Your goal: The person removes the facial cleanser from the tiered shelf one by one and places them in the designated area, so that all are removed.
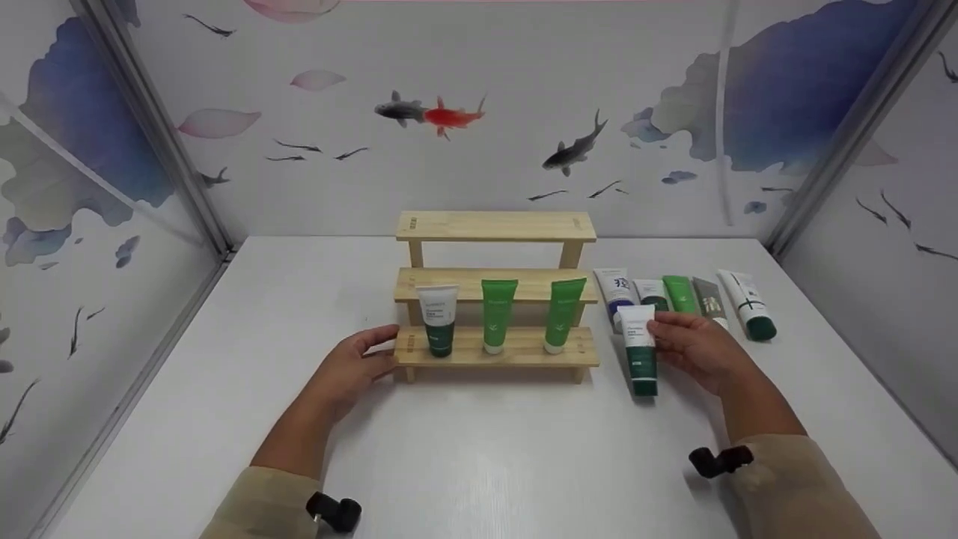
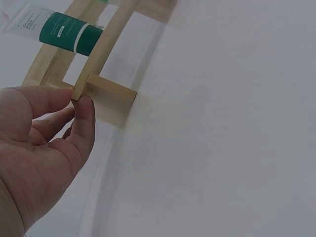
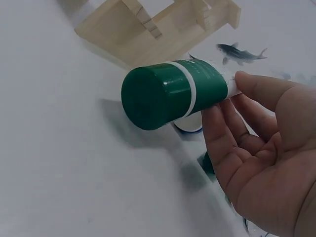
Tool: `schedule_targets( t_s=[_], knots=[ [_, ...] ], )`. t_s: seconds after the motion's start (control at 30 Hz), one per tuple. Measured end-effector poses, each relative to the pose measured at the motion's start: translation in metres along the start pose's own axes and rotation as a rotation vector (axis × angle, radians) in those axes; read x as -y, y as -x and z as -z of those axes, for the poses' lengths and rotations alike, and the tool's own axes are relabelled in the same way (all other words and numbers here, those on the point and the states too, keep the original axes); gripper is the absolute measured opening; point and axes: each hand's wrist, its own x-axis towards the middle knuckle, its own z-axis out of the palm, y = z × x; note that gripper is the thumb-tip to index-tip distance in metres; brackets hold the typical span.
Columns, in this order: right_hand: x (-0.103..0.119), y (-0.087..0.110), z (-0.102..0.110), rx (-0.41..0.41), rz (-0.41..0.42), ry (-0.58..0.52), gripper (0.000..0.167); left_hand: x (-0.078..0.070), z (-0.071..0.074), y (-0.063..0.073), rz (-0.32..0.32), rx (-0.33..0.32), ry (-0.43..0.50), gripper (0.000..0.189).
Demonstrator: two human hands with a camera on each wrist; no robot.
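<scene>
A three-tier wooden display rack (image 1: 495,226) stands on the white table. My left hand (image 1: 364,367) pinches the left end of its lowest board (image 2: 106,42) between thumb and fingers. My right hand (image 1: 696,348) holds a white and dark green squeeze tube (image 1: 640,352) just right of the rack, cap down and tilted. In the right wrist view, the thumb and fingers grip that tube's white part behind its green cap (image 3: 155,96). On the lowest board stand a white and green tube (image 1: 439,318) at left and two bright green tubes (image 1: 498,314), all cap down.
Right of the rack several more tubes lie on the table: a white and blue one (image 1: 615,284), a green one (image 1: 679,293), a grey one (image 1: 707,296) and a white one with a dark green cap (image 1: 748,303). Printed panels (image 1: 494,180) wall the table's back and sides.
</scene>
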Motion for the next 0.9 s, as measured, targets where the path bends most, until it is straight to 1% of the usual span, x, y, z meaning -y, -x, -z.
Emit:
schedule_targets(
  t_s=[0.13, 0.37, 0.6, 0.83, 0.9],
  knots=[
    [-0.0051, -0.0041, -0.0020, -0.038, -0.055, 0.081, 0.079, 0.0009, -0.0004, -0.0001, 0.008, -0.003, -0.001, 0.054],
    [-0.0090, -0.0080, -0.0050, -0.089, -0.112, 0.199, 0.074, 0.0015, 0.0010, -0.0007, -0.004, 0.002, -0.004, 0.054],
    [-0.0102, -0.0088, -0.0054, -0.096, -0.127, 0.249, 0.070, 0.0014, 0.0016, -0.0010, -0.009, 0.009, -0.012, 0.054],
    [-0.0090, -0.0088, -0.0025, -0.121, -0.142, 0.355, 0.071, 0.0008, 0.0008, -0.0014, -0.015, 0.009, 0.017, 0.056],
    [-0.0083, -0.0085, -0.0024, -0.124, -0.146, 0.364, 0.069, 0.0010, 0.0000, -0.0020, -0.007, 0.002, 0.014, 0.056]
  ],
)
